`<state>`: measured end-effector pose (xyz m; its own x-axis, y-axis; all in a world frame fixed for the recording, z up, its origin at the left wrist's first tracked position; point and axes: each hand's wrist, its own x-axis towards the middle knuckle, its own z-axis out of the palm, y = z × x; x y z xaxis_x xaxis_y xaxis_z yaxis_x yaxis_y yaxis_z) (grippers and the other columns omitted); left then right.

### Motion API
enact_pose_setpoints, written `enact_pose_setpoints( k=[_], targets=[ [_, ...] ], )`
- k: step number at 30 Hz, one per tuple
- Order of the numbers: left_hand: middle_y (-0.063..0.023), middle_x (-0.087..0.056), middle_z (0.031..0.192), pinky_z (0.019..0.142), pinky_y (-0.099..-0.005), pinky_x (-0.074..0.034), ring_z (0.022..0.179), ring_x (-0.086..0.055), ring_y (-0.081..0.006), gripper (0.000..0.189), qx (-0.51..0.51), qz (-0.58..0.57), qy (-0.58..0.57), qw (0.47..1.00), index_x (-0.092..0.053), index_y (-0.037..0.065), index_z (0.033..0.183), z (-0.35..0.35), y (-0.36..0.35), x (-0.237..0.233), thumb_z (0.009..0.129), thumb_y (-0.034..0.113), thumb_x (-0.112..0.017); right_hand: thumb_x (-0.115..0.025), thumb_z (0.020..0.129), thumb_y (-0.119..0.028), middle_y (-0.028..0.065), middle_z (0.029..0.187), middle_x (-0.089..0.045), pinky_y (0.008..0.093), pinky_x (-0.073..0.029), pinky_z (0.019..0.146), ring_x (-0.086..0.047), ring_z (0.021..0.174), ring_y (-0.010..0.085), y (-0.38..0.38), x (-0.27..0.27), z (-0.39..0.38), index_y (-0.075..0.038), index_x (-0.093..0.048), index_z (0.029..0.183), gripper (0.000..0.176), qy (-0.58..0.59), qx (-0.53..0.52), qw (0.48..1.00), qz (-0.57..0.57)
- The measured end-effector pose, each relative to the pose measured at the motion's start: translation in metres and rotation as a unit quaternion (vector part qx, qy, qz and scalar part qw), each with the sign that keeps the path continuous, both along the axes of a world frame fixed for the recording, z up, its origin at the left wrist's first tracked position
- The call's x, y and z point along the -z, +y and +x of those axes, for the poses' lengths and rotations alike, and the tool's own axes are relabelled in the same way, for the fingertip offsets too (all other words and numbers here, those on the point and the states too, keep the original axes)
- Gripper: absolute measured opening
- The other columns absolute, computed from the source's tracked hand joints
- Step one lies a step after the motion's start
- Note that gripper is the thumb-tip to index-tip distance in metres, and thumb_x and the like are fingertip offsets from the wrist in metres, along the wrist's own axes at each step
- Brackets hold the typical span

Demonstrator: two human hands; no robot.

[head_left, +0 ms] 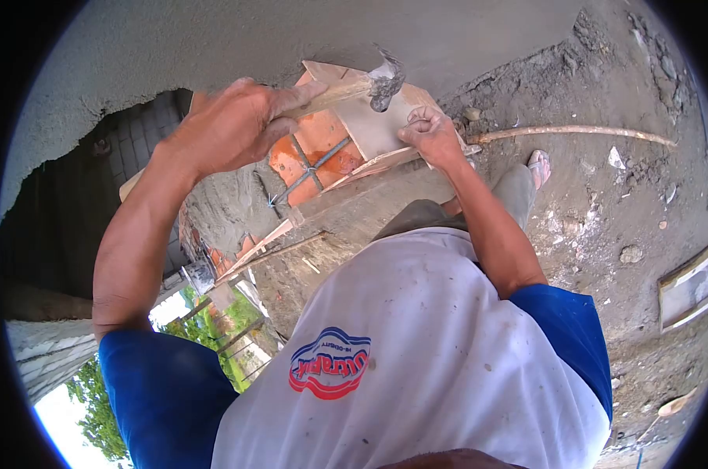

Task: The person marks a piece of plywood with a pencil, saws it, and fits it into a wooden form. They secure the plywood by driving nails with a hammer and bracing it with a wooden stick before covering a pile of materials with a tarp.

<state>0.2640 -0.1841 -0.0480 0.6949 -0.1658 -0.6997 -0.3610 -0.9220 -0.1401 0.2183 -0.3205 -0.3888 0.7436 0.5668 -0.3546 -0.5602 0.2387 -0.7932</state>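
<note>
My left hand (pixel 240 125) is wrapped around the wooden handle of a hammer (pixel 385 80), its index finger stretched along the handle. The hammer's head is crusted with grey cement and hangs over a plywood board (pixel 377 125). My right hand (pixel 433 137) is closed in a pinch at the right end of the board, and whatever sits between the fingertips is too small to make out. Below the hammer, crossed steel bars (pixel 311 168) lie over orange clay blocks (pixel 320 137). A long wooden plank edge (pixel 369 168) borders the blocks on the side nearer me.
A rough cement wall (pixel 236 39) rises ahead, with a dark opening (pixel 64 211) at left. Wet mortar (pixel 229 199) covers the surface beside the blocks. A curved stick (pixel 573 131) lies on the debris-strewn ground at right, near my sandalled foot (pixel 538 168). A framed panel (pixel 688 289) lies farther right.
</note>
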Motion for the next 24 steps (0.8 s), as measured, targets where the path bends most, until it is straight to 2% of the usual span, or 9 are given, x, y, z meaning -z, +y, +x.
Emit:
enact_pose_setpoints(
  k=[2, 5, 8, 11, 14, 17, 20, 24],
  targets=[
    [-0.0166, -0.066, 0.088, 0.074, -0.0465, -0.050, 0.075, -0.062, -0.0356, 0.059, -0.002, 0.004, 0.015, 1.000, -0.045, 0.021, 0.141, -0.001, -0.007, -0.005, 0.086, 0.013, -0.064, -0.065, 0.086, -0.014, 0.0034, 0.079, -0.068, 0.0240, -0.048, 0.066, -0.059, 0.070, 0.0085, -0.001, -0.015, -0.002, -0.003, -0.068, 0.093, 0.014, 0.002, 0.001, 0.999, -0.034],
    [-0.0165, -0.062, 0.081, 0.078, -0.0451, -0.050, 0.085, -0.062, -0.0318, 0.049, -0.016, -0.009, -0.006, 1.000, -0.050, 0.022, 0.138, -0.010, -0.005, -0.008, 0.090, 0.016, -0.059, -0.062, 0.090, -0.016, 0.0029, 0.080, -0.068, 0.0248, -0.048, 0.068, -0.059, 0.071, 0.0086, -0.001, -0.029, -0.004, -0.003, -0.068, 0.093, 0.015, 0.017, -0.006, 1.000, 0.001],
    [-0.0167, -0.062, 0.081, 0.076, -0.0454, -0.051, 0.083, -0.063, -0.0326, 0.049, -0.059, -0.012, 0.026, 0.998, -0.051, 0.019, 0.137, -0.013, 0.004, -0.009, 0.089, 0.013, -0.060, -0.060, 0.092, -0.016, 0.0022, 0.081, -0.069, 0.0247, -0.048, 0.070, -0.059, 0.072, 0.0088, -0.008, -0.050, -0.005, -0.002, -0.069, 0.091, 0.017, -0.003, -0.036, 0.999, -0.036],
    [-0.0185, -0.060, 0.074, 0.071, -0.0455, -0.047, 0.074, -0.061, -0.0356, 0.058, -0.069, -0.020, 0.008, 0.997, -0.046, 0.024, 0.141, -0.021, 0.014, -0.007, 0.087, 0.015, -0.064, -0.060, 0.092, -0.017, 0.0014, 0.082, -0.069, 0.0246, -0.047, 0.072, -0.059, 0.075, 0.0084, -0.008, -0.052, -0.010, -0.002, -0.071, 0.091, 0.018, -0.003, -0.024, 0.998, -0.058],
    [-0.0174, -0.061, 0.077, 0.075, -0.0448, -0.048, 0.077, -0.061, -0.0355, 0.055, 0.012, -0.088, -0.038, 0.995, -0.047, 0.022, 0.140, -0.025, 0.034, 0.009, 0.087, 0.014, -0.062, -0.063, 0.093, -0.024, 0.0036, 0.087, -0.070, 0.0278, -0.047, 0.079, -0.059, 0.081, 0.0110, -0.005, -0.056, -0.016, 0.000, -0.072, 0.091, 0.025, -0.012, -0.009, 0.995, -0.094],
    [-0.0167, -0.063, 0.081, 0.080, -0.0444, -0.047, 0.083, -0.061, -0.0343, 0.053, -0.014, -0.083, 0.003, 0.996, -0.048, 0.020, 0.139, -0.014, 0.021, 0.010, 0.088, 0.013, -0.060, -0.064, 0.092, -0.025, 0.0049, 0.089, -0.071, 0.0283, -0.047, 0.082, -0.060, 0.083, 0.0115, 0.000, -0.046, -0.032, 0.000, -0.073, 0.092, 0.027, 0.003, 0.062, 0.997, -0.039],
    [-0.0161, -0.064, 0.087, 0.083, -0.0446, -0.046, 0.088, -0.060, -0.0334, 0.051, 0.009, -0.113, 0.009, 0.993, -0.049, 0.019, 0.139, 0.001, 0.005, 0.012, 0.089, 0.015, -0.059, -0.063, 0.092, -0.021, 0.0019, 0.086, -0.071, 0.0255, -0.046, 0.076, -0.058, 0.080, 0.0081, 0.003, -0.042, -0.037, -0.002, -0.074, 0.095, 0.022, 0.002, 0.076, 0.996, -0.042],
    [-0.0155, -0.063, 0.091, 0.084, -0.0442, -0.047, 0.087, -0.057, -0.0328, 0.055, 0.074, -0.048, 0.074, 0.993, -0.046, 0.021, 0.141, 0.034, -0.005, 0.023, 0.089, 0.014, -0.059, -0.064, 0.091, -0.022, 0.0021, 0.086, -0.071, 0.0251, -0.047, 0.076, -0.058, 0.080, 0.0083, 0.002, -0.044, -0.037, -0.002, -0.075, 0.095, 0.022, 0.013, 0.071, 0.997, -0.034]
  ],
)
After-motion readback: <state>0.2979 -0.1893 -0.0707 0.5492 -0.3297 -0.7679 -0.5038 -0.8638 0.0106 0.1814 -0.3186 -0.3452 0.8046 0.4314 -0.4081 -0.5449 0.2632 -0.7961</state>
